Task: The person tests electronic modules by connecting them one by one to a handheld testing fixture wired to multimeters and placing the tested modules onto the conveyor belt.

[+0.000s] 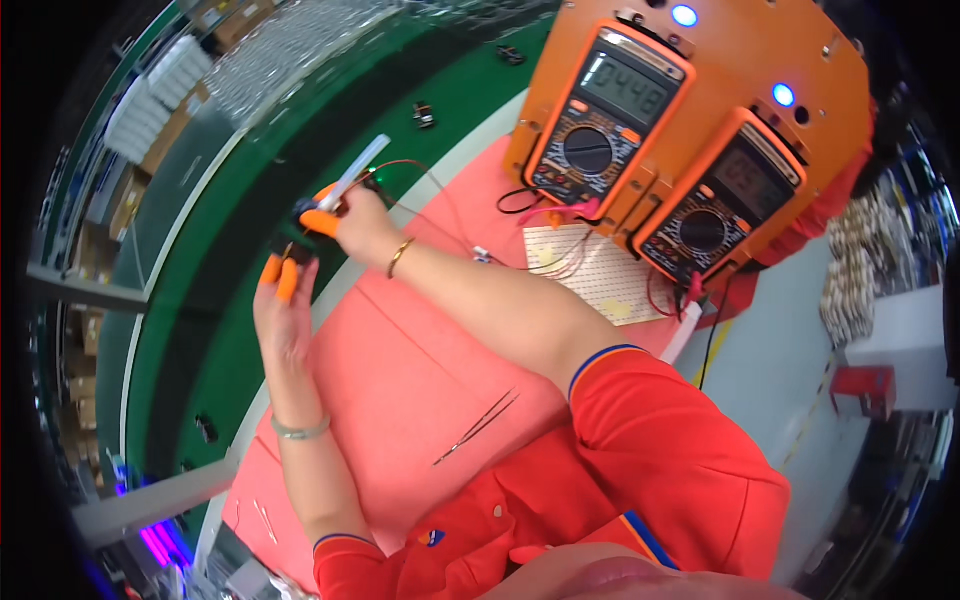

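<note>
A small dark part is sitting between the two hands, above the far left edge of the pink mat, close to the green conveyor belt. It is too small to say exactly what it is. Thin red and dark wires are running from about that place toward the perforated board under the meters.

The left hand is reaching up with orange finger covers and is pinching the part from below. The right hand is closing around a white translucent stick-shaped tool, and its tip is coming down on the part.

In my judgement, the person is probing or testing the part now. The next move is probably asking for a steady tip while the reading is checked.

Further away, two orange multimeters are standing on an orange panel with blue lights, and both displays are showing digits. Metal tweezers are lying on the mat, well apart from the hands. Stacks of trays and boxes are standing beyond the belt.
</note>
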Tool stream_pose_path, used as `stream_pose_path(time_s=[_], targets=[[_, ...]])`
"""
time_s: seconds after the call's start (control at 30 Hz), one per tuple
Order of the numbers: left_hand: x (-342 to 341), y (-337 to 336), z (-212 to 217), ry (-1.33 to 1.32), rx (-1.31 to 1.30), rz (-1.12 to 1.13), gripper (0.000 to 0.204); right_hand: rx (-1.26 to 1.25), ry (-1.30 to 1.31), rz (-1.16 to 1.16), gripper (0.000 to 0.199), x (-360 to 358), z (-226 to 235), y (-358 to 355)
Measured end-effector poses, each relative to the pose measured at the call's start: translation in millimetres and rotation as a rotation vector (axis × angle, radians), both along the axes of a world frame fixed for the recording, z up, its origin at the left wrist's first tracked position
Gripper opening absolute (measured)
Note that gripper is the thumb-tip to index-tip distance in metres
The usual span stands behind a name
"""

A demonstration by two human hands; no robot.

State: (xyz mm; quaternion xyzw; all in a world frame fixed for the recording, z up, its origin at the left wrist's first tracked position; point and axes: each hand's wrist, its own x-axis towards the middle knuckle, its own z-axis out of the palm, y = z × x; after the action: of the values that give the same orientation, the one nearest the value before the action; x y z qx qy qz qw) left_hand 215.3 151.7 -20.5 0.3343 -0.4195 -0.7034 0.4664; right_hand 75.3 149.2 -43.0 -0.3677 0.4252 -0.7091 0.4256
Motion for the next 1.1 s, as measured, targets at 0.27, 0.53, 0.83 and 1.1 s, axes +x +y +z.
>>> stream_pose_path(time_s=[0.27, 0.53, 0.83, 1.1], targets=[[-1, 7, -16, -0.091, -0.095, -0.119, 0.030, 0.016, 0.058, 0.093, 0.023, 4, 0, 11], [29, -1, -29, 0.044, -0.025, 0.052, 0.027, 0.034, 0.247, 0.000, 0.016, 9, 2, 3], [10, 2, -15, -0.130, -0.016, 0.112, 0.027, -0.009, 0.089, 0.242, 0.020, 17, -1, 9], [14, 2, -6, -0.097, -0.185, 0.172, 0.023, -0.051, -0.073, 0.233, 0.020, -6, 3, 1]])
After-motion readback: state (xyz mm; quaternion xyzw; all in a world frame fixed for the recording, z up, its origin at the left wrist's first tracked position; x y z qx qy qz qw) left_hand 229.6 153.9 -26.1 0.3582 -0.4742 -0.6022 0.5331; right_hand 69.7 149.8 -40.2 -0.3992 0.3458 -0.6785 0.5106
